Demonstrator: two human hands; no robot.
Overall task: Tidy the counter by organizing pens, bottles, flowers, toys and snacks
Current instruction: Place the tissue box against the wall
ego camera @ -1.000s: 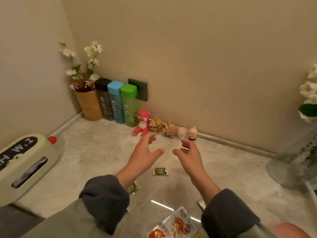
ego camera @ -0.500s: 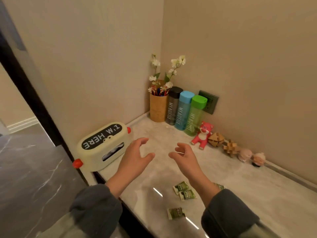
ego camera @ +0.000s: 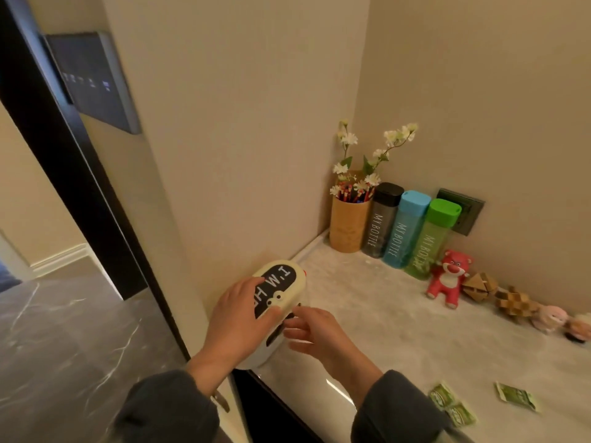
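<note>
Two hands meet at a cream tissue box on the marble counter's front left corner, by the side wall. The left hand grips its top; the right hand, fingers relaxed, touches its front. A pen cup, bottles and toys line the back wall, and snack packets lie near the front edge, with open marble between.

Dark socket sits low on the back wall, not far from the corner. Off to the left there's a black door frame with a dark glossy panel beside it, tiny lit icons on it. Floor out there is grey with white veins, and there's pale skirting along the far side.
</note>
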